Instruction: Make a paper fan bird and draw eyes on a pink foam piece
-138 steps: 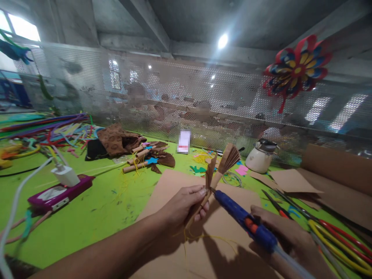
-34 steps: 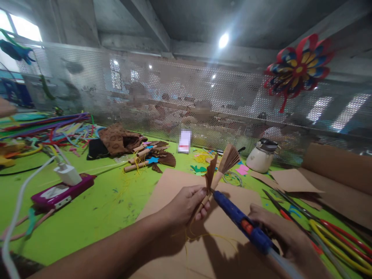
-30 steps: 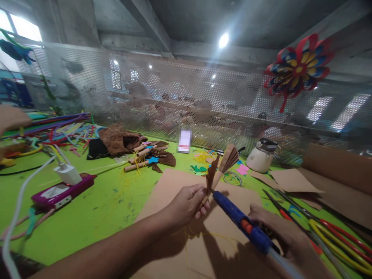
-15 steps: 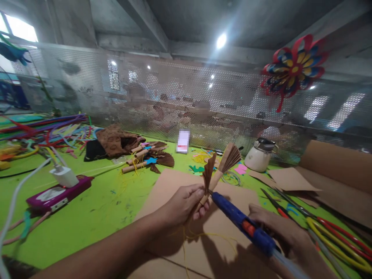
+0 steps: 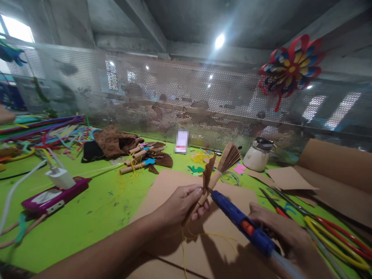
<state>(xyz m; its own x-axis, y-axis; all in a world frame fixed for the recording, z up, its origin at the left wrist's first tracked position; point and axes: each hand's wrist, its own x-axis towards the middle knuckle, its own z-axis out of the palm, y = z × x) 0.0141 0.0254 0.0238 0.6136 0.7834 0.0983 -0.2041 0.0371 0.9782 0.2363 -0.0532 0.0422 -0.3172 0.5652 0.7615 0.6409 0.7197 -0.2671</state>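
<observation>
My left hand (image 5: 186, 203) is closed around a rolled brown paper tube with pleated fan ends (image 5: 229, 158), held tilted above a brown cardboard sheet (image 5: 162, 186). A second small pleated piece (image 5: 208, 172) stands up beside the tube at my thumb. In my right hand (image 5: 286, 232) is a blue hot glue gun (image 5: 232, 213), its nozzle at the base of that small piece, close to my left fingertips. A clear glue stick (image 5: 283, 262) sticks out of the gun's back. Yellow string (image 5: 209, 234) hangs below my left hand.
Similar paper pieces with a blue star (image 5: 149, 162) lie at back left, near a brown cloth (image 5: 113, 141). At left is a purple power strip (image 5: 55, 199) with a white plug. Scissors (image 5: 334, 232), cardboard (image 5: 334, 174) and a white jar (image 5: 257, 155) are on the right. Perforated metal (image 5: 174, 93) stands behind.
Both hands, the paper piece and the glue gun hold almost the same position. The view has shifted slightly. Part of another person's hand or arm has come in at the far left edge.
</observation>
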